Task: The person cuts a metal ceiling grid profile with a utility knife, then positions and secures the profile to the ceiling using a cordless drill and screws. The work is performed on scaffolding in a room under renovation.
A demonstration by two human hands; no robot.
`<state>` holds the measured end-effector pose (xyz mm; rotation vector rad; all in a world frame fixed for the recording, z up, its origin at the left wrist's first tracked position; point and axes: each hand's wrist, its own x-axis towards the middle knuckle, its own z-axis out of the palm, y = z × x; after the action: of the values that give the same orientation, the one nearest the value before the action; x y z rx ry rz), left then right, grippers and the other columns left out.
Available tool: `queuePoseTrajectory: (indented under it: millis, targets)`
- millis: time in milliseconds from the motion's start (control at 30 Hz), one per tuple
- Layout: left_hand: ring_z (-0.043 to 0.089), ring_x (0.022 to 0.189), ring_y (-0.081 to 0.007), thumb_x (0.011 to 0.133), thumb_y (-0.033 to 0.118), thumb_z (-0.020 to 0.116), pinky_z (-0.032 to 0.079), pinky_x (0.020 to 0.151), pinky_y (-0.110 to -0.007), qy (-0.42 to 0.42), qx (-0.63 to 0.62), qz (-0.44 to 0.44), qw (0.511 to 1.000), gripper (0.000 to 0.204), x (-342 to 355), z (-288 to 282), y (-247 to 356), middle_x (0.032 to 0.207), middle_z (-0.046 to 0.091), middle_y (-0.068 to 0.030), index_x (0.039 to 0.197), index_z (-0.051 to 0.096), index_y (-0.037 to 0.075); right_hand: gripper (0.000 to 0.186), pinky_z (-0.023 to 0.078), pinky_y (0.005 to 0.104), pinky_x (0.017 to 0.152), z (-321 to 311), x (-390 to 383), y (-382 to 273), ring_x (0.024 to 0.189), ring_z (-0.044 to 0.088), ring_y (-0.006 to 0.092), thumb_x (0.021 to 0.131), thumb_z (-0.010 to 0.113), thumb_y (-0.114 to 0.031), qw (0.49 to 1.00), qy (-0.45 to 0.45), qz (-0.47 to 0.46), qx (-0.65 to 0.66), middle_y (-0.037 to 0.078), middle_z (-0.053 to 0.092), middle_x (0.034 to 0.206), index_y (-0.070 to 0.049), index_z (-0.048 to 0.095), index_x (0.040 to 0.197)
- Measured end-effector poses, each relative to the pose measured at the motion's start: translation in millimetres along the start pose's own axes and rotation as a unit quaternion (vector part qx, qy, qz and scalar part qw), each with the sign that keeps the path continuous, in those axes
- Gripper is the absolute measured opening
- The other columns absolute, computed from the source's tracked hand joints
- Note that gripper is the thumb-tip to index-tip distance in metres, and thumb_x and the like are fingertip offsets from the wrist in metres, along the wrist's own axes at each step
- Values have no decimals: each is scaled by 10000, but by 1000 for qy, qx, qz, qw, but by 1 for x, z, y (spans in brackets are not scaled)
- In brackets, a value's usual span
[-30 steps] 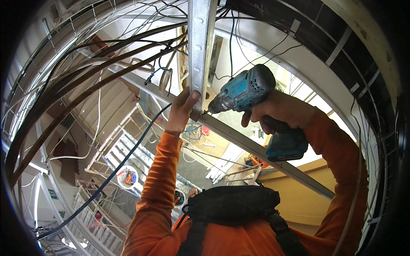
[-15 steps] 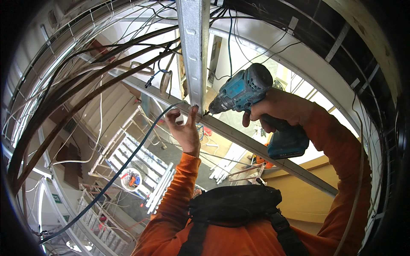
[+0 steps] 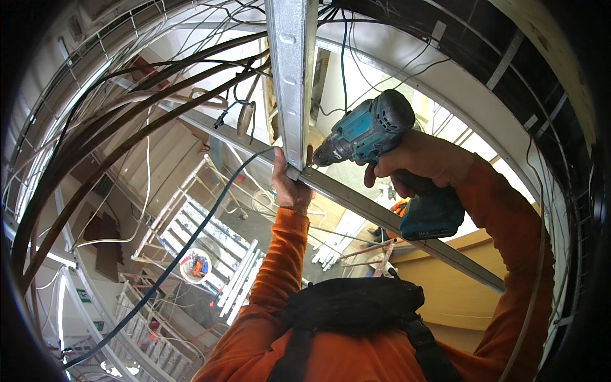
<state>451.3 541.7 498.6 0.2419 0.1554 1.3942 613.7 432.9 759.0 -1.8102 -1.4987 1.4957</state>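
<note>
My right hand (image 3: 426, 156) is wrapped around the grip of a teal and black cordless drill (image 3: 375, 127). The drill points left, its chuck close to the joint where an upright metal stud (image 3: 293, 83) meets a long metal rail (image 3: 382, 219). My left hand (image 3: 291, 190) clasps the foot of the stud from below, with fingertips showing on both sides of it. Whether a screw sits at the bit is too small to tell.
Thick dark cables (image 3: 102, 153) and a wire cable tray (image 3: 102, 41) fill the left. A blue cable (image 3: 184, 245) hangs across. Far below stand a paint-splashed platform (image 3: 197, 229) with a white bucket (image 3: 195, 266) and several pale tubes (image 3: 238, 286). A person in orange (image 3: 398, 209) is partly visible.
My left hand has shifted slightly right and closed around the stud's foot, from pinching near the joint. The drill has moved slightly up and right, still in my right hand.
</note>
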Motion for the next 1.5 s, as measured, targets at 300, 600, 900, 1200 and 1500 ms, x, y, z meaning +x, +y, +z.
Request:
queuePoseTrajectory:
  millis: [300, 600, 900, 1200, 1500]
  targets:
    - [622, 800, -198, 1022, 377, 523, 526, 691, -335, 7, 1, -8, 1000, 367, 0, -3, 2, 992, 653, -49, 1198, 593, 62, 319, 509, 279, 501, 3, 0, -4, 518, 588, 127, 822, 733, -159, 999, 47, 1, -10, 93, 729, 923, 19, 675, 1080]
    - [634, 778, -189, 1016, 331, 522, 530, 683, -327, 43, 12, -32, 999, 308, 0, 1, 5, 933, 668, -54, 1142, 615, 66, 237, 470, 289, 507, 6, -1, -2, 516, 567, 120, 820, 738, -154, 999, 37, -23, 33, 76, 695, 796, 10, 690, 984]
    - [662, 830, -248, 937, 221, 511, 557, 786, -373, 64, -12, -61, 996, 319, -1, -6, 13, 972, 685, -102, 1131, 618, -8, 184, 399, 279, 499, 19, -1, -9, 485, 486, 93, 853, 713, -231, 987, 41, -43, -151, -6, 550, 561, -66, 637, 820]
    - [675, 1031, -319, 938, 217, 441, 547, 913, -424, 62, 0, -24, 998, 404, -4, 10, 11, 1122, 685, -178, 1212, 587, -42, 193, 406, 280, 506, 11, 3, 4, 485, 487, 88, 882, 701, -263, 987, 32, -66, -144, -9, 551, 570, -74, 662, 874]
    - [677, 994, -286, 943, 274, 454, 549, 876, -428, 30, 10, -20, 999, 410, -6, 14, 14, 1125, 690, -125, 1224, 609, 20, 187, 416, 281, 513, 8, -3, 2, 491, 501, 84, 898, 702, -244, 987, 72, -3, -143, -6, 562, 588, -69, 674, 954]
